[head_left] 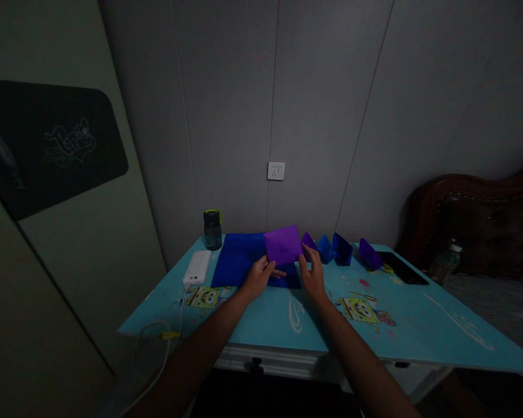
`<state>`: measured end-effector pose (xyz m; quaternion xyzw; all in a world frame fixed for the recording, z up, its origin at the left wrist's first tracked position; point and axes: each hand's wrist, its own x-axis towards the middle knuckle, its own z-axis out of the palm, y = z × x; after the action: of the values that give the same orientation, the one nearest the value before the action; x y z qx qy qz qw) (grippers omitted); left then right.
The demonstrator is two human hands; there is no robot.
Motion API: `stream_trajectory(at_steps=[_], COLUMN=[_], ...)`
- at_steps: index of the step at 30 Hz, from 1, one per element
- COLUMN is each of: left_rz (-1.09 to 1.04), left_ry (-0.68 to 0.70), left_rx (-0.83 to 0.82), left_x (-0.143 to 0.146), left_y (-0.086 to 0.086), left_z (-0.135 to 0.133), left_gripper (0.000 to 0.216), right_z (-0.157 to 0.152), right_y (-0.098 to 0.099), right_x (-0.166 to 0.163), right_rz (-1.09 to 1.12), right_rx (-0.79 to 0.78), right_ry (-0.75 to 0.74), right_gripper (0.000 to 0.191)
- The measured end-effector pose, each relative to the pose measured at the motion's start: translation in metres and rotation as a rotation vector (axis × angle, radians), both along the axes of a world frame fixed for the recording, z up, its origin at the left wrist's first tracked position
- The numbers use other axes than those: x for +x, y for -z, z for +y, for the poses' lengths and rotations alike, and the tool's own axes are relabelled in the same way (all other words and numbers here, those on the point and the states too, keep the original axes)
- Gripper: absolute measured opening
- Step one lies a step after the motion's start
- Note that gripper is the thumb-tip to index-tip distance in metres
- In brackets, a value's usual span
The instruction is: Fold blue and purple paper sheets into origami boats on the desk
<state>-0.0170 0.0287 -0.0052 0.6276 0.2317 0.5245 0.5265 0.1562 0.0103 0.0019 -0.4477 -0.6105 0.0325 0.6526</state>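
A flat purple sheet of paper (283,244) is held up above the table, tilted a little. My left hand (259,276) pinches its lower left corner between thumb and fingers. At its lower right edge, my right hand (312,273) grips the paper with thumb and fingertips. Beneath the sheet and my left hand lies a large blue sheet (235,258). Just beyond my right hand stand several folded paper pieces: a purple one (309,241), a light blue one (326,249), a dark blue one (342,249) and, farther right, another purple one (370,254).
A white power bank (197,267) with a cable and a dark water bottle (212,230) stand on the left of the turquoise table (270,322). A black tablet (401,268) lies at the right. A wall socket (276,170) is behind. Beside the table are a clear bottle (447,262) and a bed.
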Motion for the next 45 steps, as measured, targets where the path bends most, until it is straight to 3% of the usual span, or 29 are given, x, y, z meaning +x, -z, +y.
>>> stream_trajectory(at_steps=[4, 7, 13, 20, 24, 29, 33, 39, 45], left_rz=[-0.004, 0.002, 0.112, 0.174, 0.253, 0.166, 0.03, -0.015, 0.017], left_ry=[0.109, 0.142, 0.134, 0.116, 0.097, 0.008, -0.11, -0.023, 0.013], left_rx=[-0.057, -0.095, -0.11, -0.064, 0.01, 0.13, 0.107, 0.067, 0.073], left_x=[-0.002, -0.004, -0.003, 0.001, 0.0, -0.007, -0.013, -0.018, -0.016], left_y=[-0.002, -0.002, 0.003, 0.007, 0.003, -0.006, -0.01, -0.012, -0.007], left_z=[-0.004, -0.007, -0.008, -0.008, -0.019, -0.026, -0.022, -0.024, -0.022], left_gripper=[0.06, 0.065, 0.062, 0.053, 0.053, 0.051, 0.057, 0.076, 0.076], right_z=[0.0, -0.003, -0.001, 0.007, 0.002, -0.005, -0.005, -0.005, -0.001], right_y=[-0.001, -0.001, 0.002, 0.018, 0.012, 0.003, 0.007, 0.009, 0.009], right_x=[0.0, 0.0, 0.004, -0.005, -0.008, -0.007, -0.005, -0.004, -0.004], right_rz=[0.193, 0.246, 0.271, 0.336, 0.404, 0.528, 0.526, 0.475, 0.553], right_rx=[-0.275, -0.339, -0.411, -0.498, -0.486, -0.522, -0.588, -0.638, -0.636], right_ry=[-0.307, -0.437, -0.466, -0.633, -0.627, -0.78, -0.861, -0.842, -0.795], right_gripper=[0.053, 0.055, 0.059, 0.059, 0.057, 0.054, 0.053, 0.051, 0.047])
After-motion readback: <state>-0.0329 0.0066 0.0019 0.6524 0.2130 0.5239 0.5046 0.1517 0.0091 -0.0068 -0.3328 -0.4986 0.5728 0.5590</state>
